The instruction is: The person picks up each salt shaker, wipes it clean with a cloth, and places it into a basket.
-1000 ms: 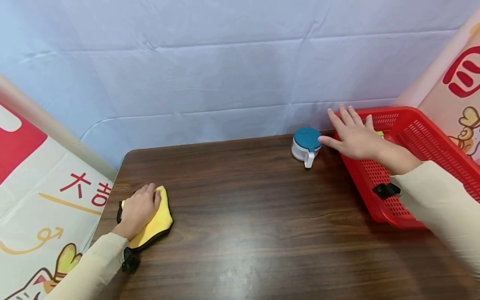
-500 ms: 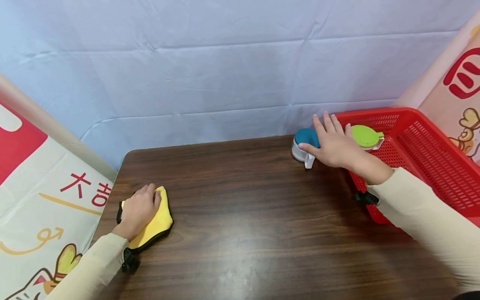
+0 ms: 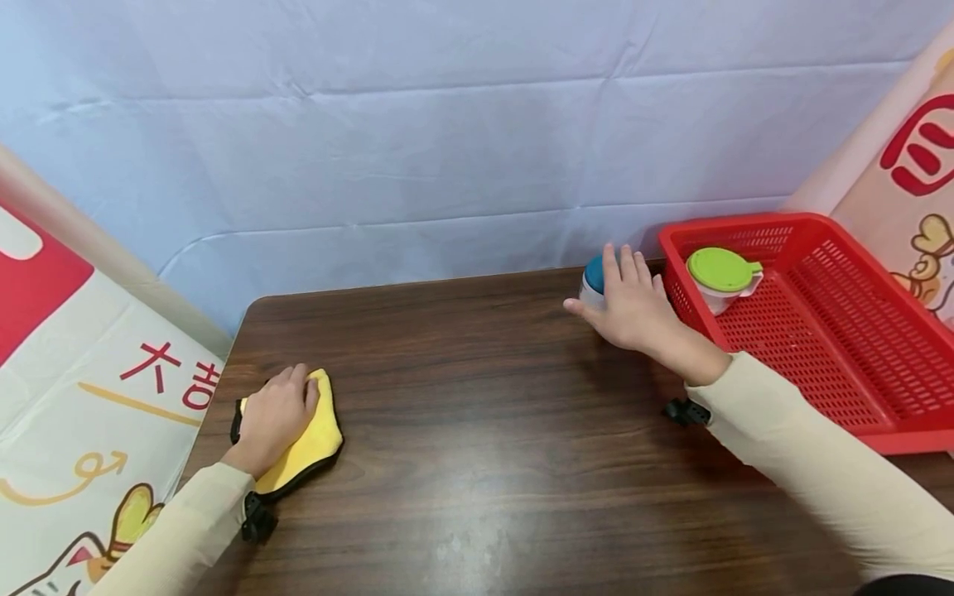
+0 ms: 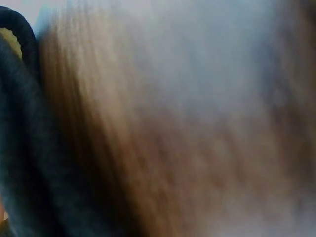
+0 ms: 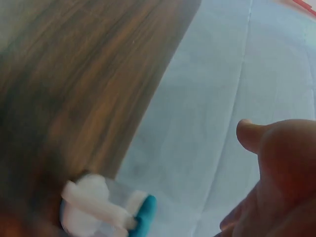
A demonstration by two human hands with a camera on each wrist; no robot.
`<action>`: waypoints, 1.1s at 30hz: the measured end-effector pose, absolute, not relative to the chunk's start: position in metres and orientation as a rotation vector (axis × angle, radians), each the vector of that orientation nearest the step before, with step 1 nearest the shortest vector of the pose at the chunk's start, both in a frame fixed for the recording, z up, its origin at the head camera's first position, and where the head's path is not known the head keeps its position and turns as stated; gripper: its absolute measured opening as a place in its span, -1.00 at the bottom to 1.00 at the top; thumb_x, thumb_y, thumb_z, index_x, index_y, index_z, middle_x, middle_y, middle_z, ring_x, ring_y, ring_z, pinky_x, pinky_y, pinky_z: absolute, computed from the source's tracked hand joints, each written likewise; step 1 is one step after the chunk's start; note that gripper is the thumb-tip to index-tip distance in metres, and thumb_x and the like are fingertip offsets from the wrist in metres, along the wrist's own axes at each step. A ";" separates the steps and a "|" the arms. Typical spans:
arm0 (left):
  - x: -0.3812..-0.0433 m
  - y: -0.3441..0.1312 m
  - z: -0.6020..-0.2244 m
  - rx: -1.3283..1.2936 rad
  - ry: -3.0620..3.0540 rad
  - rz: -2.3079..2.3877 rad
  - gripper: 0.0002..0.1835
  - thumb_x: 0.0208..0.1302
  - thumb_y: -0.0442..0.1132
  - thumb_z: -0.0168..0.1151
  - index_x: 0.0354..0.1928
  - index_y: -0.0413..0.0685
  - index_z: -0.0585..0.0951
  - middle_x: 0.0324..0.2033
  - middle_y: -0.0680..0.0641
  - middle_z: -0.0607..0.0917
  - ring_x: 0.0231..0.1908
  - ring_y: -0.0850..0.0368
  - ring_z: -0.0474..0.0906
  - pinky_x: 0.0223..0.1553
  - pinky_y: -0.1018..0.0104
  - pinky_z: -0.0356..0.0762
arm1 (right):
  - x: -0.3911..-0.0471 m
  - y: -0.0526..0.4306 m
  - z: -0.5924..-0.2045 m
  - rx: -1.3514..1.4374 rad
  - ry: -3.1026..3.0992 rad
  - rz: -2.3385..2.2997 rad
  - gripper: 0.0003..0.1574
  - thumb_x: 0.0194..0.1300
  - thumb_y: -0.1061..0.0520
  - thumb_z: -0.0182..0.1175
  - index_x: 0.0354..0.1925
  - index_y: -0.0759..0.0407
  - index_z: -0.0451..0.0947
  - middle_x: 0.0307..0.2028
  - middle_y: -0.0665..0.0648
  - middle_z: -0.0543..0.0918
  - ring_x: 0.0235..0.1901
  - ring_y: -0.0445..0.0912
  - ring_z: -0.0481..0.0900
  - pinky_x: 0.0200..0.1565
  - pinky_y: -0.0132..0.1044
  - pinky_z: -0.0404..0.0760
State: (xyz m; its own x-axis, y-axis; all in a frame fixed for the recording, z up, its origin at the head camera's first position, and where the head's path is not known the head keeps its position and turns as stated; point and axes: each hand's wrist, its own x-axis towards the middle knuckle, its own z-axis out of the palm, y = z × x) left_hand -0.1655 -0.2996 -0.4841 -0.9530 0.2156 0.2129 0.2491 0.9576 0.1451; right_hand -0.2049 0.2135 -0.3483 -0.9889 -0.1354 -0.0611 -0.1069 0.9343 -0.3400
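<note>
My left hand [image 3: 274, 420] rests on a folded yellow cloth [image 3: 316, 436] with black edging, at the left side of the table. In the left wrist view the cloth's dark edge [image 4: 37, 133] fills the left side, and the hand is hidden. Fingers spread, my right hand [image 3: 635, 311] is over the front of a small jar [image 3: 595, 277] with a blue lid near the table's back edge, covering much of it in the head view. From the right wrist, the jar's white handle [image 5: 96, 205] shows, with space between the jar and the thumb [image 5: 252, 134].
A red plastic basket [image 3: 708, 331] stands at the right of the brown table [image 3: 462, 397]. Inside it, at the back left, is a jar with a green lid [image 3: 721, 269]. A pale cloth backdrop [image 3: 402, 157] hangs behind; printed panels flank both sides.
My right hand has moved left from over the basket to the blue-lidded jar, uncovering the green-lidded jar. My left hand and the yellow cloth have stayed in place.
</note>
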 end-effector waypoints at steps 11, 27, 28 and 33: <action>-0.167 -0.300 -0.483 -0.327 -2.931 -0.261 -0.76 0.53 -0.15 0.00 -0.22 -0.20 0.48 -0.52 -0.07 0.45 -0.57 0.04 0.39 -0.63 0.17 0.37 | -0.198 0.206 -0.383 -0.066 3.044 -0.849 0.41 0.41 -0.32 0.17 0.53 0.52 -0.46 0.52 0.58 -0.40 0.51 0.45 -0.47 0.46 0.32 -0.25; -0.167 -0.299 -0.484 -0.336 -2.922 -0.258 -0.75 0.53 -0.15 0.00 -0.22 -0.22 0.49 -0.51 -0.08 0.47 -0.57 0.02 0.41 -0.63 0.16 0.38 | -0.197 0.215 -0.421 0.262 2.855 -1.488 0.37 0.48 -0.08 0.16 0.47 0.44 -0.73 0.51 0.45 -0.63 0.51 0.34 -0.61 0.49 0.22 -0.33; -0.167 -0.299 -0.484 -0.335 -2.923 -0.259 -0.75 0.53 -0.15 0.00 -0.22 -0.22 0.49 -0.51 -0.09 0.47 -0.56 0.02 0.42 -0.63 0.15 0.39 | -0.197 0.216 -0.422 0.275 2.842 -1.508 0.36 0.49 -0.06 0.16 0.47 0.44 -0.73 0.51 0.44 -0.63 0.51 0.32 -0.61 0.49 0.20 -0.34; -0.168 -0.298 -0.484 -0.337 -2.915 -0.265 -0.76 0.52 -0.16 0.02 -0.23 -0.22 0.49 -0.52 -0.08 0.47 -0.57 0.02 0.42 -0.63 0.16 0.39 | -0.198 0.217 -0.428 0.367 2.764 -1.568 0.27 0.53 -0.02 0.11 0.51 0.39 -0.69 0.53 0.44 -0.58 0.53 0.26 -0.59 0.51 0.14 -0.30</action>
